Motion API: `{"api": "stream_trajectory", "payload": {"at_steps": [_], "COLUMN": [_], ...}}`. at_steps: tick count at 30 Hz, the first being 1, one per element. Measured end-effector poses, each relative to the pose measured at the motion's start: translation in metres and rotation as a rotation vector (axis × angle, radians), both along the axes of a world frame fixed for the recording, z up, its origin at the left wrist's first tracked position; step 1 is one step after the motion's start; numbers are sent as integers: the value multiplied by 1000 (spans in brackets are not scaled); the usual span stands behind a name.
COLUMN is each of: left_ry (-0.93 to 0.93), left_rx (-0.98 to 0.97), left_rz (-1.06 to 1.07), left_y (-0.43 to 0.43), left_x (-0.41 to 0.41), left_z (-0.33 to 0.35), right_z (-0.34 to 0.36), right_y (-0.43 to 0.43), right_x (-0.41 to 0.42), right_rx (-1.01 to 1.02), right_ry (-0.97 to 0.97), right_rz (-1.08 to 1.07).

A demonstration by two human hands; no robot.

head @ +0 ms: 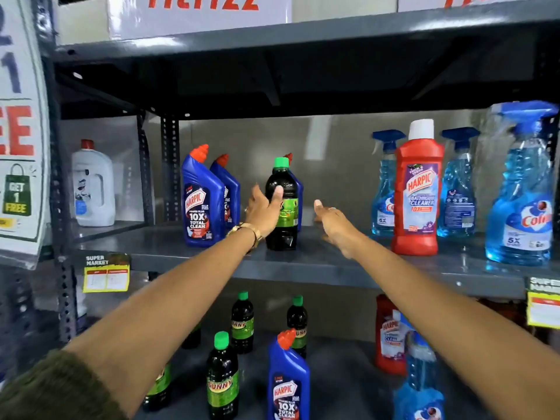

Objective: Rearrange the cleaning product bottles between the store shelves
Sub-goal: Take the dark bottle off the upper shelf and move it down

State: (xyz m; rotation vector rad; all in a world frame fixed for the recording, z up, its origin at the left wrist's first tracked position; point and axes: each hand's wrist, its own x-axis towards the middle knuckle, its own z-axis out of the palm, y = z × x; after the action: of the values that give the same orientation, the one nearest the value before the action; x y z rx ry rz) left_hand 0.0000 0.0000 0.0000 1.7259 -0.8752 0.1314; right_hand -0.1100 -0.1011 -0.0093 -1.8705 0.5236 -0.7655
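Left hand (266,212) grips 1 dark green-capped bottle (281,204) standing on the middle shelf (333,262); right hand (331,219) hovers released beside it. Judged partway: at least 4 matching bottles (222,374) remain on the lower shelf (348,389).

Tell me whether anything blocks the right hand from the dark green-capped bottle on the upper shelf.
Nothing visible does. The right hand hovers open just right of the dark bottle, with only bare shelf between them. The left hand already grips the bottle's left side.
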Motion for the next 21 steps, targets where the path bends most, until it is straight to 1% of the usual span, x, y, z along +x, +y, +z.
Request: {"api": "stream_trajectory", "payload": {"at_steps": [4,7,9,13,16,21], "left_ry": [136,140,154,155,137,27], "left_rx": [-57,-48,-48,-55,-91,-219], "left_rz": [-193,-266,-279,-313,-380,-472], "left_y": [4,6,7,15,30,62], "left_x": [5,16,19,9,-9,-57], "left_z": [-10,-13,-13,-10,-11,-22], "right_z": [-9,-16,-19,-18,-22,-38], "right_y": [14,24,26,31,38,64], "right_x": [29,40,41,28,9,-40], "right_rx": [134,84,19,-19,-53,-146], "right_ry": [-86,-112,-129,-164,-216,-358], "right_rz": [182,249,242,202,202,178]}}
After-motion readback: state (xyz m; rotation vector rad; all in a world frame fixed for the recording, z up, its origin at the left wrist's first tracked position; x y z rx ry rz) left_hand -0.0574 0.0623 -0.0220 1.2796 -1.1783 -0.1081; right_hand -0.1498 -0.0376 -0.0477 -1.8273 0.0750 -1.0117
